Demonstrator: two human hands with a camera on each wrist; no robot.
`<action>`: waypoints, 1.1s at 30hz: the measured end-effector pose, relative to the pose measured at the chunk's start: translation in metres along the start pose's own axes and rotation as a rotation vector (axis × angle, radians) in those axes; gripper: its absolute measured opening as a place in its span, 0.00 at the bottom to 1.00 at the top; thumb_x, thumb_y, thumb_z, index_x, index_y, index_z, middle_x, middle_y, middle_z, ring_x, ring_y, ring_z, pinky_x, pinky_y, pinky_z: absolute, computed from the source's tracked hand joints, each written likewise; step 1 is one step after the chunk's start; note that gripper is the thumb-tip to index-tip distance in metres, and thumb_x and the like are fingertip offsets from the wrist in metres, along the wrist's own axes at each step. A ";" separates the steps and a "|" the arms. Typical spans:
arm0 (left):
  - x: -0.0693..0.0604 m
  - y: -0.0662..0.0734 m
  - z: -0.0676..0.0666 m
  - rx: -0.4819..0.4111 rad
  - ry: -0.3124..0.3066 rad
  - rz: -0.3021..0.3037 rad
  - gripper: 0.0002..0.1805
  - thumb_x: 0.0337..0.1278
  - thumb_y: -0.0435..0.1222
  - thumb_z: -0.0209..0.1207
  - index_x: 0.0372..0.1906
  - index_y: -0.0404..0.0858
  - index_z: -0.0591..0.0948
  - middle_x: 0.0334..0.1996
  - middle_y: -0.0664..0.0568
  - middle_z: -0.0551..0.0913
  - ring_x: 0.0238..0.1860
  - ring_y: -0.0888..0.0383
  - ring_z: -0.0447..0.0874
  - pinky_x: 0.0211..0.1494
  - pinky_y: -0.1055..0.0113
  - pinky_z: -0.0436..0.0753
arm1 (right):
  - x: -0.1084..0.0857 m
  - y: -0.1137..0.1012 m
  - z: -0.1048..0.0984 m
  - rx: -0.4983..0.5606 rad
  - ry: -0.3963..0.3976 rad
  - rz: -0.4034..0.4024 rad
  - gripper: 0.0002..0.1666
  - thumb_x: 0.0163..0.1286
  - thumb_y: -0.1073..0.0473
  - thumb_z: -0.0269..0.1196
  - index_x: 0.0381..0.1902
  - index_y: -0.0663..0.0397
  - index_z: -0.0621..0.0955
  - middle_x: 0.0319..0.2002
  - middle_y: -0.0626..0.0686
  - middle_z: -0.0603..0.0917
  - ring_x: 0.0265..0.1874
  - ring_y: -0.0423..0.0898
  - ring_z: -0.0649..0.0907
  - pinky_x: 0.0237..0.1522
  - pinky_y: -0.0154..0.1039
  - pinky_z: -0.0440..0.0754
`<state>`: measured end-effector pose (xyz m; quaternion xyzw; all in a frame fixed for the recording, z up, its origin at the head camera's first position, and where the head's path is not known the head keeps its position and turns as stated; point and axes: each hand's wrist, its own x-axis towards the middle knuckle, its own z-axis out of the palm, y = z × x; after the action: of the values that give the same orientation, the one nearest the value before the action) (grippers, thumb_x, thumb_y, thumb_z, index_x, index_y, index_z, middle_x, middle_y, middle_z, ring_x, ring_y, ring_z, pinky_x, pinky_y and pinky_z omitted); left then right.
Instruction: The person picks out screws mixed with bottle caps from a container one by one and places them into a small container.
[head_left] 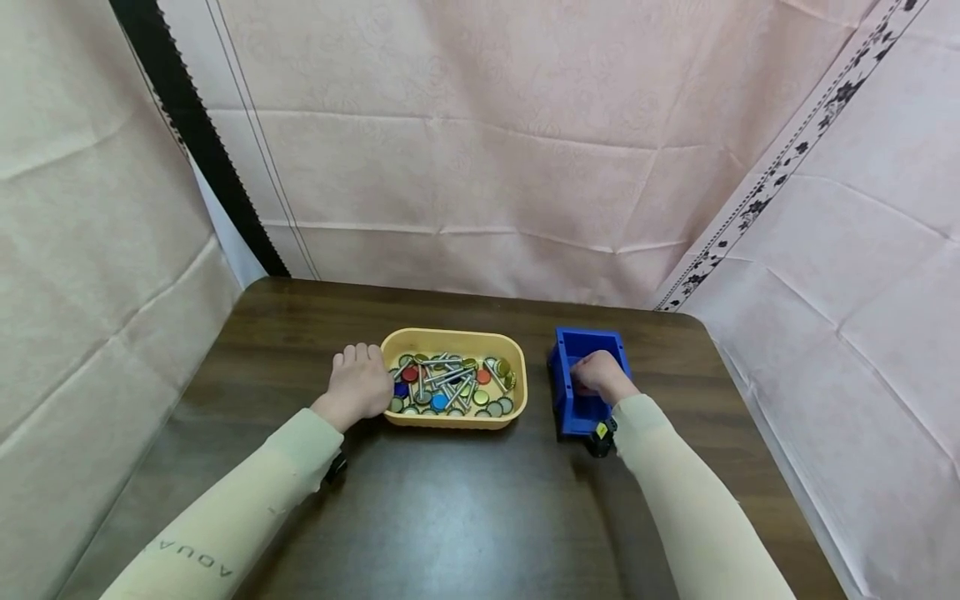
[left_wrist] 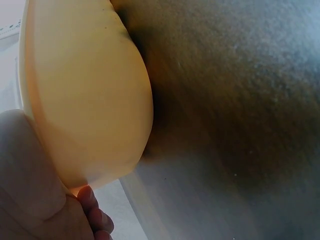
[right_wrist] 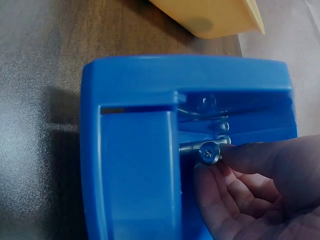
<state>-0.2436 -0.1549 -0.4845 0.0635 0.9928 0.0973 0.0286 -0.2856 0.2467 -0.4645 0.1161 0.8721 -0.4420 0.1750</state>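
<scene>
At the left end of a yellow plastic tray (head_left: 453,422), my left hand (head_left: 360,380) grips the rim, its thumb and fingertips around the edge in the left wrist view. Metal screws (head_left: 450,377) and bottle caps (head_left: 439,402) in blue, red, gold and silver lie mixed in the tray. My right hand (head_left: 602,375) reaches into a blue plastic bin (right_wrist: 140,170). Between thumb and fingers it pinches a silver screw (right_wrist: 209,153), its round recessed head toward the right wrist camera. Another screw head (right_wrist: 224,140) shows just behind it; fingers hide part of the bin floor.
Both containers stand on a dark brown wooden table (head_left: 480,508), the blue bin right of the tray with a gap between. Pale patterned cloth (head_left: 465,167) hangs behind the table and along both sides.
</scene>
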 end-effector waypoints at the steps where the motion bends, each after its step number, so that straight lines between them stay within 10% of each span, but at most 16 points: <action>1: 0.000 0.000 0.000 -0.001 -0.001 -0.001 0.16 0.66 0.41 0.47 0.41 0.28 0.65 0.35 0.39 0.63 0.39 0.42 0.59 0.46 0.49 0.61 | 0.000 0.000 0.000 -0.001 0.002 0.001 0.24 0.70 0.68 0.54 0.13 0.51 0.65 0.26 0.53 0.76 0.31 0.46 0.83 0.40 0.44 0.82; 10: -0.001 0.001 0.001 -0.007 -0.014 0.003 0.17 0.67 0.41 0.46 0.42 0.28 0.65 0.35 0.39 0.62 0.40 0.42 0.58 0.47 0.48 0.60 | -0.004 0.004 0.000 -0.004 0.022 -0.002 0.18 0.68 0.68 0.56 0.16 0.59 0.73 0.42 0.62 0.84 0.38 0.51 0.86 0.44 0.48 0.81; 14: -0.002 0.001 -0.001 -0.009 -0.026 0.005 0.17 0.67 0.41 0.46 0.42 0.27 0.65 0.36 0.39 0.62 0.40 0.41 0.58 0.47 0.48 0.60 | -0.005 0.001 -0.007 0.043 0.031 -0.013 0.09 0.66 0.68 0.59 0.33 0.70 0.83 0.44 0.65 0.84 0.40 0.53 0.85 0.45 0.48 0.81; 23: -0.002 0.001 -0.002 -0.004 -0.036 -0.001 0.16 0.68 0.41 0.45 0.41 0.28 0.64 0.35 0.39 0.62 0.40 0.42 0.58 0.46 0.49 0.60 | -0.017 -0.037 -0.022 0.248 -0.028 -0.087 0.22 0.69 0.60 0.62 0.55 0.71 0.77 0.54 0.67 0.79 0.53 0.59 0.80 0.53 0.49 0.76; 33: -0.001 0.001 -0.001 -0.016 -0.037 0.001 0.15 0.68 0.40 0.44 0.41 0.29 0.64 0.35 0.39 0.62 0.39 0.42 0.58 0.46 0.49 0.59 | -0.032 -0.082 0.018 0.354 -0.134 -0.123 0.22 0.65 0.62 0.66 0.53 0.71 0.79 0.48 0.64 0.83 0.52 0.59 0.81 0.51 0.48 0.77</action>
<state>-0.2421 -0.1546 -0.4837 0.0656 0.9913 0.1042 0.0472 -0.2826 0.1829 -0.4013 0.0616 0.7728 -0.6048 0.1820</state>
